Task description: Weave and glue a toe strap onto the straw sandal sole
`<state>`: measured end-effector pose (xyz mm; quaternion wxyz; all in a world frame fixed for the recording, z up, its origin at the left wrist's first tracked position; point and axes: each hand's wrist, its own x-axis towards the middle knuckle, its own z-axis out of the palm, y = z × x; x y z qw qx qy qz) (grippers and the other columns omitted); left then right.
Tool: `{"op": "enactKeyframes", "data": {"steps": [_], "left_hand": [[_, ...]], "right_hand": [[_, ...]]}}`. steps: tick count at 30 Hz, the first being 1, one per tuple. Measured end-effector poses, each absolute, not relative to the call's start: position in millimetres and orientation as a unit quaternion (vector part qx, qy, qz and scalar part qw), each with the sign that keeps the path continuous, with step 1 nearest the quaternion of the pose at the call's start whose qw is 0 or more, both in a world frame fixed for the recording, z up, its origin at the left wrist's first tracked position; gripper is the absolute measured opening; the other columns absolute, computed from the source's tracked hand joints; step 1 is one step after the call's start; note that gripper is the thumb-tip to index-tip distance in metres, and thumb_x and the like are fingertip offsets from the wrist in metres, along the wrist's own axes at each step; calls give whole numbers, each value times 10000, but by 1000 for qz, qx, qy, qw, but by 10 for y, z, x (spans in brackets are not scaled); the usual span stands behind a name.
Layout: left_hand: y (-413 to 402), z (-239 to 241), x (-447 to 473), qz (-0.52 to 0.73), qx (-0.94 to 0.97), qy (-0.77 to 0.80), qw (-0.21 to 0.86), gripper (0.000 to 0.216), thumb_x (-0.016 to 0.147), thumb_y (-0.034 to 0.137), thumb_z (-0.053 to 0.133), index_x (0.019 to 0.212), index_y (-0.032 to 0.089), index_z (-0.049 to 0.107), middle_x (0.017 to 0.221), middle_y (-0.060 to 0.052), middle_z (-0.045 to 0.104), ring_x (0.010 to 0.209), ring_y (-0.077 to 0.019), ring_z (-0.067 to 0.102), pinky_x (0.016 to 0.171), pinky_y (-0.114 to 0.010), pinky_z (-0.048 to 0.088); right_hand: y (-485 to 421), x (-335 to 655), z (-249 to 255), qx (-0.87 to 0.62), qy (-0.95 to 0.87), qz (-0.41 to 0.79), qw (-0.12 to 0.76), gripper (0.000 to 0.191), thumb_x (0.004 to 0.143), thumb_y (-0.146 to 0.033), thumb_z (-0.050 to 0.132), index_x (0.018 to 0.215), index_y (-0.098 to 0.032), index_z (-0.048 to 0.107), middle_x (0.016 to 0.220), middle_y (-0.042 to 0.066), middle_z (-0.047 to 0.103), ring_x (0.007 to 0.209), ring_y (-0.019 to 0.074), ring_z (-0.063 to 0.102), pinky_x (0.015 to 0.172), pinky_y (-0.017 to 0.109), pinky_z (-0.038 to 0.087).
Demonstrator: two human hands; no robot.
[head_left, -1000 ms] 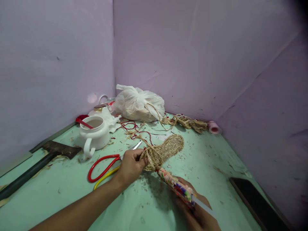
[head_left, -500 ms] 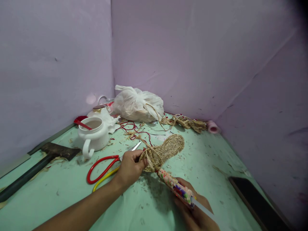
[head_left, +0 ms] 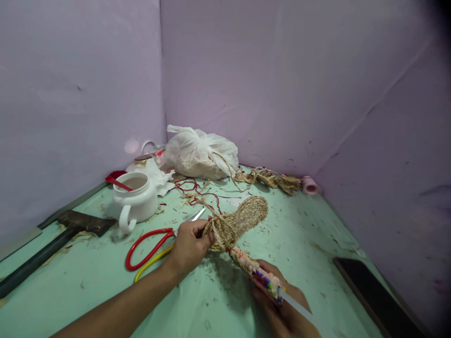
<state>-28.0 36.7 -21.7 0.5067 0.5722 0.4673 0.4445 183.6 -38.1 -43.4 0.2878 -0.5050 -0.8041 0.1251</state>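
Observation:
My left hand (head_left: 190,244) pinches the near end of a slipper (head_left: 246,218) made of coiled straw rope. Strands of the rope cross over its near part, and a loose end sticks up there. Wrapped round a flower-patterned glue gun (head_left: 255,272) is my right hand (head_left: 292,300), and a pale glue stick (head_left: 296,305) juts from the gun's back. The gun's nozzle end meets the slipper's near edge, though the exact contact is hard to see. Scissors (head_left: 151,246) with red and yellow handles lie by my left hand, their blades partly behind it.
A white pot (head_left: 137,197) with a red-handled utensil stands at left, near a hammer-like tool (head_left: 77,225). Behind are a knotted plastic bag (head_left: 200,152), red yarn (head_left: 190,185), straw rope (head_left: 271,178) and a pink roll (head_left: 310,186). A dark phone (head_left: 373,295) lies at right.
The whole view has shifted very slightly. Both hands keep their hold, and the slipper and glue gun stay in the same place relative to each other.

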Motion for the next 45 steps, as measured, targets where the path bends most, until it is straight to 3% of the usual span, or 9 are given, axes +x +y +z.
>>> {"op": "enactKeyframes", "data": {"steps": [6,15,22,32,39,45], "left_hand": [[371,-226,-292,441,581,470,497,237,663,329,582,566,144,470,556,28,391,563,-105,343,497,-214,269],[375,-220,-289,452,571,477,492,267,644,350,621,533,145,493,525,35,419,549,-106,378,492,-210,291],[375,-211,-292,455,568,476,493,261,656,342,622,537,138,513,535,28,460,552,-108,398,498,-208,306],[387,-218,-285,454,520,488,534,254,611,355,661,574,131,549,497,45,440,466,-74,320,420,-197,241],[392,-187,-267,451,477,500,566,298,566,391,682,589,126,548,462,62,408,431,-60,284,398,-194,212],[372,-213,-281,448,495,501,550,285,597,370,674,546,137,518,444,61,404,433,-63,302,406,-194,225]], "right_hand": [[-369,1842,-425,-479,-804,132,326,336,810,-236,481,1133,-205,569,1090,50,663,908,211,661,694,202,555],[-354,1846,-433,-478,-796,174,327,385,834,-247,471,1218,-220,494,1181,54,612,1056,212,587,859,273,505],[-377,1805,-370,-516,-769,196,322,361,833,-282,469,1191,-242,496,1118,24,652,946,197,647,727,204,547],[-407,1838,-414,-526,-764,182,326,357,821,-243,462,1174,-210,492,1017,37,689,826,185,680,670,191,546],[-402,1849,-464,-534,-752,165,350,361,836,-318,470,1163,-191,555,1100,83,652,951,224,636,805,273,530],[-395,1856,-456,-537,-759,151,336,346,823,-302,486,1142,-202,577,1056,62,673,922,220,648,746,254,548]]}}
